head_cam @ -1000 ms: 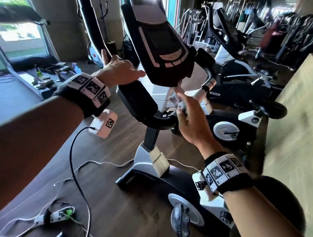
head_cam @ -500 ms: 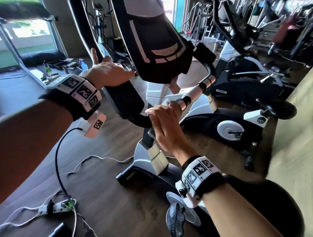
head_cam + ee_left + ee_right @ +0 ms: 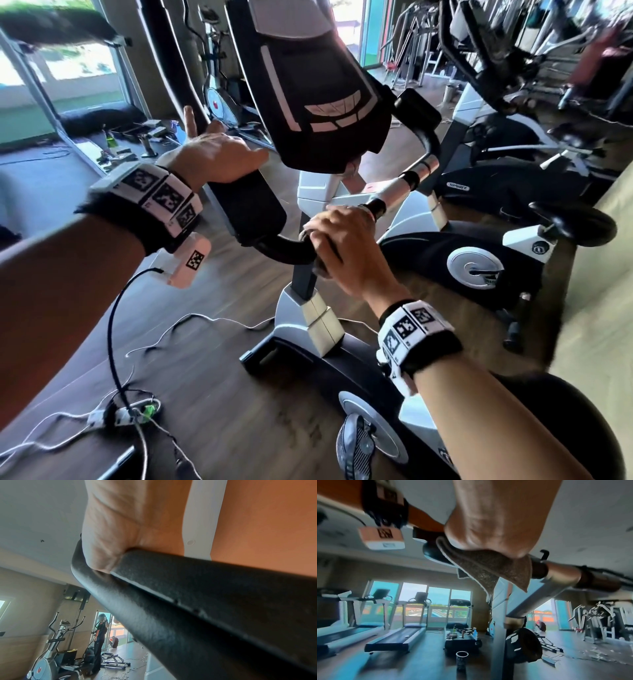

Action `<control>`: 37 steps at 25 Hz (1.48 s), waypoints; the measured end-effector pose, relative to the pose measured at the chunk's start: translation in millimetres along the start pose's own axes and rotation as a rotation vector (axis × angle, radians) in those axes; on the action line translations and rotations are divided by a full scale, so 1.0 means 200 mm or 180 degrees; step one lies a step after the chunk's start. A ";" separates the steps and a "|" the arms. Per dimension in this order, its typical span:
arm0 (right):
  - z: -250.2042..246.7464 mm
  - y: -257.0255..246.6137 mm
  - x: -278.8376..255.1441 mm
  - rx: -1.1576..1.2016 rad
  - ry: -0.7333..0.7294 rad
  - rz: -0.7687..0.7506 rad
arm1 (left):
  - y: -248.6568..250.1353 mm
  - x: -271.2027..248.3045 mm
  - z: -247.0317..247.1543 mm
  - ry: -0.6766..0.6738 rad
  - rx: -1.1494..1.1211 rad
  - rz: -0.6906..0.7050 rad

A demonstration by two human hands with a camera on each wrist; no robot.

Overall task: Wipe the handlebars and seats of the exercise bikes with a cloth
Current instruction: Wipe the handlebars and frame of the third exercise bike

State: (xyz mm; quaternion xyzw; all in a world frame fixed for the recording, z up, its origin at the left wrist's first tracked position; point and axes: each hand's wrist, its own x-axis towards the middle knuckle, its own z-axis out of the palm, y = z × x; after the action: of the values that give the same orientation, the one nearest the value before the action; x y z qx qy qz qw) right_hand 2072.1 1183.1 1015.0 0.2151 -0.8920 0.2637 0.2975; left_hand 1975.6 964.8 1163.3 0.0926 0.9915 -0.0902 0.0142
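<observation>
Both hands on the exercise bike's handlebar, cloth under the right

The right hand (image 3: pixel 346 246) curls round the handlebar (image 3: pixel 284 248) at 6 o'clock from the console (image 3: pixel 318 85), pressing a brown cloth (image 3: pixel 496 568) onto the bar; the left hand (image 3: pixel 215 157) lies on the black pad (image 3: pixel 250 209) at 9 o'clock, its index finger raised and its grip hidden; dark wood floor (image 3: pixel 212 394) with cables (image 3: pixel 191 322), treadmills (image 3: pixel 397 635) by the windows
</observation>
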 end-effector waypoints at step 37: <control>-0.02 0.41 0.23 -0.0162 0.0203 0.0442 | -0.02 0.02 0.08 0.0746 -0.0061 0.0185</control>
State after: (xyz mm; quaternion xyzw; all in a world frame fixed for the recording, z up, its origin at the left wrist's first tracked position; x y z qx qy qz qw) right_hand 1995.8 1238.8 1018.2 0.1365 -0.9013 0.2676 0.3121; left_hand 1970.5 958.0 1147.4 0.1311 0.9841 -0.0688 -0.0983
